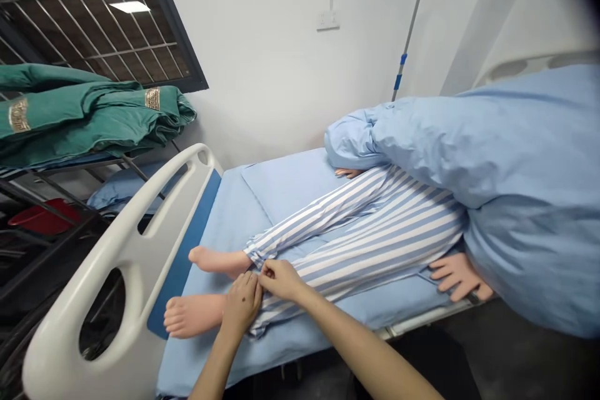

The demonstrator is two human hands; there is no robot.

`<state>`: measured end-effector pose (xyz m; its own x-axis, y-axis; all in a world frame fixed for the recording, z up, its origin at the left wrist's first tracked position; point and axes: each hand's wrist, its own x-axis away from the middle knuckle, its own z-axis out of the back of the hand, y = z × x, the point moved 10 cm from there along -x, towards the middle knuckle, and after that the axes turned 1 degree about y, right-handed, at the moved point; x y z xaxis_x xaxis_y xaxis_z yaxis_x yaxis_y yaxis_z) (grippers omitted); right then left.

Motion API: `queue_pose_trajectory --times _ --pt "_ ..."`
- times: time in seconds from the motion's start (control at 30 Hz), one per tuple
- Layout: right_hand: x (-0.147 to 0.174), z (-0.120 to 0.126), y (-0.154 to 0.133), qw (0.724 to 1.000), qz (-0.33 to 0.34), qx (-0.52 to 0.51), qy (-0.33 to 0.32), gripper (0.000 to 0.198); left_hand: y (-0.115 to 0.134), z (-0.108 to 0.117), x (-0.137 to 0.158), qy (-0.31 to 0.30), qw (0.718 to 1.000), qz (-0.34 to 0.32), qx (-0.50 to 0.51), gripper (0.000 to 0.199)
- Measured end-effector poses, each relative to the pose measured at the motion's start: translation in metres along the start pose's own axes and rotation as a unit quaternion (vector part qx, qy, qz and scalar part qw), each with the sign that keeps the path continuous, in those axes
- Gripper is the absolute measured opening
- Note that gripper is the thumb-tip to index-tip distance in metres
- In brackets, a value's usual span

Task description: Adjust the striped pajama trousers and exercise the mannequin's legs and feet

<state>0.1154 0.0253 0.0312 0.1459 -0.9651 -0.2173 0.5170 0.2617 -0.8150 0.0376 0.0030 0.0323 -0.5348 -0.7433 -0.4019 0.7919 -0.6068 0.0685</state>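
Note:
A nursing manikin in blue-and-white striped trousers (356,250) lies on a bed, its bare near foot (190,315) and far foot (213,259) toward the footboard. My left hand (242,301) is wrapped over the near ankle, fingers together and pointing toward the far leg. Just right of it, my right hand (281,279) pinches the hem of the near trouser leg, thumb and fingertips closed on the striped cloth. The two hands almost touch. The undersides of my fingers are hidden.
A pale footboard (135,244) borders the bed's left end. A light blue cover (506,156) drapes the manikin's upper body, with a manikin hand (462,275) showing below it. Behind stands an IV pole (412,22). Green folded cloth (89,115) lies on a rack at left.

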Motion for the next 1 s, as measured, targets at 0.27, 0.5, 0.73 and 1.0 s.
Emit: queue_pose_trajectory --times 0.27,0.5,0.73,1.0 --pt "0.002 0.01 0.011 0.995 -0.041 -0.003 0.086 0.017 -0.014 0.014 -0.014 0.004 0.985 0.112 0.133 0.025" --pt "0.008 0.02 0.013 0.986 -0.035 -0.05 0.156 0.026 -0.023 -0.01 -0.01 0.053 0.911 0.312 0.265 0.032" --pt "0.006 0.019 0.007 0.989 -0.036 -0.035 0.138 0.03 -0.029 -0.019 -0.007 0.042 0.887 0.301 0.349 0.03" --pt "-0.008 0.02 -0.038 0.989 0.021 -0.015 0.147 0.031 -0.036 -0.017 -0.008 0.058 0.855 0.296 0.421 0.025"
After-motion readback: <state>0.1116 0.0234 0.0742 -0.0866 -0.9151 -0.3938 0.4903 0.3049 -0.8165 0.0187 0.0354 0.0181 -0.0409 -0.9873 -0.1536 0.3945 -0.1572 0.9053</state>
